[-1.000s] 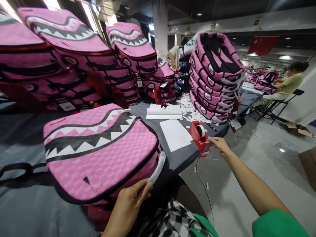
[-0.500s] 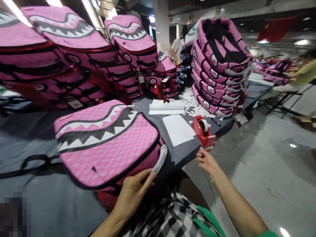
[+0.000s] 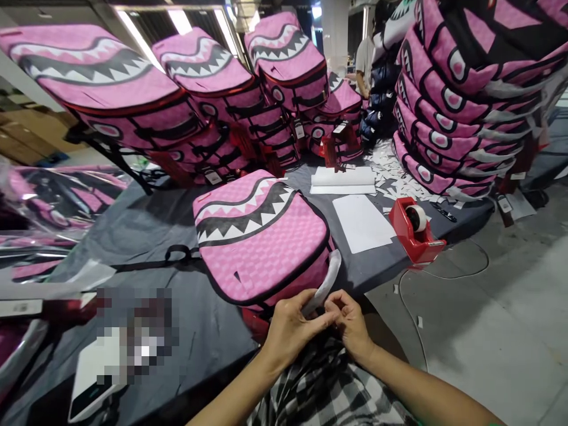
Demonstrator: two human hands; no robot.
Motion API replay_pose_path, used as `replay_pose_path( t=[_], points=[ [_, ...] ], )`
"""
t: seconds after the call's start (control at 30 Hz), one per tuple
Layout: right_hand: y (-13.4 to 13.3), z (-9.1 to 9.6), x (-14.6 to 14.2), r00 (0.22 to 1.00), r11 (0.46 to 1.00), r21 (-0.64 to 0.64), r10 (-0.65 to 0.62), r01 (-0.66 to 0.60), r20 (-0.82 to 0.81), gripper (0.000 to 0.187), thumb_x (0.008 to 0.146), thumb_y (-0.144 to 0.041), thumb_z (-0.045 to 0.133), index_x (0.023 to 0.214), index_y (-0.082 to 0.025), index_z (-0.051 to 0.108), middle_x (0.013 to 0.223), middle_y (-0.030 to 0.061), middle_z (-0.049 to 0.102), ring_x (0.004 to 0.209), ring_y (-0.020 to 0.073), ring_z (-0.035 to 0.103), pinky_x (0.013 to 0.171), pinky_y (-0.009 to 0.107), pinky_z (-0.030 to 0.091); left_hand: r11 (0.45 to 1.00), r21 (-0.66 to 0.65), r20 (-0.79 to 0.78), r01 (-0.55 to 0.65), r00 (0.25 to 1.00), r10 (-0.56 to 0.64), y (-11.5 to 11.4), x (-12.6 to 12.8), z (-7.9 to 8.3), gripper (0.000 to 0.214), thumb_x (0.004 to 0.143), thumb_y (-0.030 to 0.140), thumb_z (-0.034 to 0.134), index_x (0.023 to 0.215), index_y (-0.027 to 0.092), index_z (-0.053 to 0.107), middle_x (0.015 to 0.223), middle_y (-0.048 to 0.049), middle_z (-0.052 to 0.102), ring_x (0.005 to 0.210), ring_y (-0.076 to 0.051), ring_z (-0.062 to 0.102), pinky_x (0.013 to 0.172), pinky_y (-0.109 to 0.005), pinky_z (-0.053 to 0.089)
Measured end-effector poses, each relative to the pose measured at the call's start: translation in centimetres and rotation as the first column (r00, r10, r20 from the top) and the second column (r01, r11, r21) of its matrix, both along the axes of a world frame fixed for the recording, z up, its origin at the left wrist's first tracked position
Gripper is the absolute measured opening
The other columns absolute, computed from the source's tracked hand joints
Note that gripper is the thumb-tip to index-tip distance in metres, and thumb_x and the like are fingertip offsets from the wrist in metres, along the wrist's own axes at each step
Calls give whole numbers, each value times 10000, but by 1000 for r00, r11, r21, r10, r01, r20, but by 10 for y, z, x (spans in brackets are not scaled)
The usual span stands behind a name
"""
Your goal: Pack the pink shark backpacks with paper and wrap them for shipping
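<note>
A pink backpack (image 3: 261,236) with a shark-mouth print lies flat on the dark table (image 3: 146,225) in front of me. A white foam-wrapped handle (image 3: 328,278) sticks out of its near right corner. My left hand (image 3: 290,328) grips the lower end of that handle, fingers closed round it. My right hand (image 3: 350,322) is pinched right beside it, fingertips at the wrap; what they hold is too small to make out. A red tape dispenser (image 3: 417,234) stands at the table's right edge, apart from both hands.
Stacks of pink shark backpacks (image 3: 213,100) line the back of the table and a tall pile (image 3: 448,100) stands at the right. White sheets (image 3: 361,222) and paper scraps lie by the dispenser. A white device (image 3: 95,378) sits near left. A person (image 3: 366,59) stands far back.
My right hand left the tape dispenser and came back to the wrapped handle beside my left hand. The view swung left and down.
</note>
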State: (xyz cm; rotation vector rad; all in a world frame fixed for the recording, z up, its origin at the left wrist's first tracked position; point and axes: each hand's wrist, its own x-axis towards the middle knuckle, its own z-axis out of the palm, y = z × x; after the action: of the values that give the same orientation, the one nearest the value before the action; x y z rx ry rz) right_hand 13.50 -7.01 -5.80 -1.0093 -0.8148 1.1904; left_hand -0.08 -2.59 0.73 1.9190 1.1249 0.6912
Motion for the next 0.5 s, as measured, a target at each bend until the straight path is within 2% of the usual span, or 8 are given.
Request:
replay_pose_path(
  t=[0.07,0.17,0.3,0.4,0.5],
  points=[
    [0,-2,-2,999,1000,7,20,-20,31,465,809,-644,675,771,-202,537,647,-58,482,572,89,422,544,218,346,999,22,30,-33,999,33,1,1,-1,322,847,444,668,968,157,753,738,-3,728,613,-138,660,572,-184,478],
    [-1,-8,-4,993,999,-9,52,-51,107,420,873,-614,613,813,-202,551,664,-50,507,570,93,428,531,217,349,999,38,90,4,996,-7,4,1,1,284,907,381,590,977,163,757,701,1,725,585,-124,659,579,-175,493],
    [1,-16,0,982,997,2,76,-78,172,355,905,-545,584,858,-194,580,730,-29,551,651,110,497,601,225,412,998,18,140,58,988,-60,6,-2,3,265,911,371,610,1023,189,767,705,4,730,593,-125,664,577,-175,519],
    [9,-17,2,978,996,29,80,-88,193,281,890,-473,601,880,-192,611,789,-9,603,741,138,554,712,262,463,998,-6,173,62,983,-60,7,-4,3,267,903,365,629,1067,204,766,795,-12,760,608,-131,673,575,-192,547],
    [22,-15,-2,986,995,16,95,-98,140,263,830,-451,658,862,-191,624,782,-9,616,736,143,557,732,279,474,999,-15,188,46,981,-42,8,-5,0,273,898,364,643,1098,219,760,924,-36,773,613,-132,680,551,-205,564]
  ],
)
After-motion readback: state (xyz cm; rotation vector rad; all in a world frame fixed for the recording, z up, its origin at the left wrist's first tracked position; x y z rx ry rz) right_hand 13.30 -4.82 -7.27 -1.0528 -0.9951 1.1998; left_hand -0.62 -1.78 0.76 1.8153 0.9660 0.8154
